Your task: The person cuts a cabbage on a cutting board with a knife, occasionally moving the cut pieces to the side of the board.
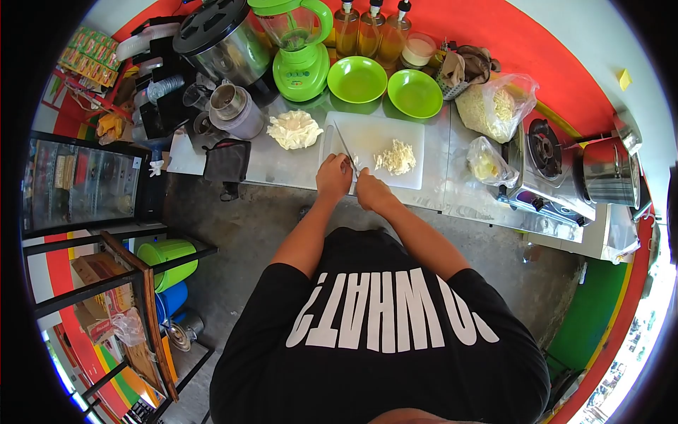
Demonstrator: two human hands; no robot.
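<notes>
On the steel counter lies a white cutting board point(410, 181). My right hand point(372, 189) is closed around the handle of a knife point(344, 143), whose blade points away from me and to the left over the board. My left hand point(333, 175) is at the board's near left edge, beside the blade, with its fingers curled; what they hold is too small to make out. A pile of pale shredded food point(397, 157), looking like cut cabbage, rests on the right half of the board. Left of the board sits a crumpled pale leafy clump point(294, 130), perhaps cabbage leaves.
Two green bowls point(357, 79) point(415, 93) stand behind the board, near a green blender point(300, 71) and several pump bottles point(370, 32). To the right are a bag of shredded food point(496, 108), a smaller bag point(489, 162) and a gas stove point(545, 152).
</notes>
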